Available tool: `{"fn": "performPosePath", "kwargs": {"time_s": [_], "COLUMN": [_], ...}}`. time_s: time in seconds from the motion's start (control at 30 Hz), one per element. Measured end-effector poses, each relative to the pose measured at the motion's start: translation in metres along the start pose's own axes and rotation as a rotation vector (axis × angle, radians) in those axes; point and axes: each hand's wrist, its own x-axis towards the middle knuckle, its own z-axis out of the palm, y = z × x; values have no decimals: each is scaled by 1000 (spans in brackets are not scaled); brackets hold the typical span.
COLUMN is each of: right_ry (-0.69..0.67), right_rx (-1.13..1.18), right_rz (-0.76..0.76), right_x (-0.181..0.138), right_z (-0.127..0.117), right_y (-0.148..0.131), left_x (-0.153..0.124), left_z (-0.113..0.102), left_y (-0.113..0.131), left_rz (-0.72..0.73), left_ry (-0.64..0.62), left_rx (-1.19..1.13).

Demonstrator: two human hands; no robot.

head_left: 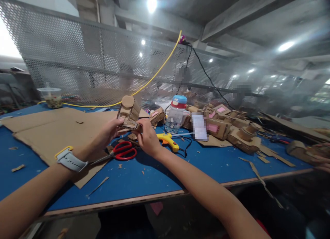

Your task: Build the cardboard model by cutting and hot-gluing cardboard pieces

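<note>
Above the blue table, both my hands hold a small cardboard model [130,112] that has a round disc on its top end. My left hand [112,131] is closed on its left side, with the thumb against the cardboard. On the right lower edge, the fingers of my right hand [146,137] pinch the model; some fingertips are hidden behind it. Just below lie scissors [125,151] with red handles, blades pointing left across a cardboard sheet. A yellow glue gun [167,141] rests right of my right hand.
A large cardboard sheet [51,129] covers the table's left side. Behind the glue gun stands a clear bottle [174,118] with a blue lid. Several cardboard models [221,127] crowd the right. A plastic cup [53,97] stands back left. Another person's hand [323,158] shows at far right.
</note>
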Motion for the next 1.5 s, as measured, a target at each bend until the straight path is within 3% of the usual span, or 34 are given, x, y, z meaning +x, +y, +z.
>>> {"fn": "performPosePath", "kwargs": {"time_s": [0.2, 0.4, 0.67, 1.23, 1.5], "right_ry": [9, 3, -26, -33, -7], "right_rx": [-21, -43, -10, 5, -20], "right_rz": [-8, -1, 7, -14, -18], "right_x": [1, 1, 0, 0, 3], "right_z": [-1, -1, 0, 0, -4], "right_y": [0, -1, -1, 0, 0], "left_x": [-2, -1, -5, -3, -5], "left_z": [0, -1, 8, 4, 7], "left_y": [1, -1, 5, -1, 1], "left_rz": [-57, -38, -72, 52, 80], "left_ry": [24, -41, 72, 43, -18], "left_rx": [-19, 4, -11, 82, 11]}}
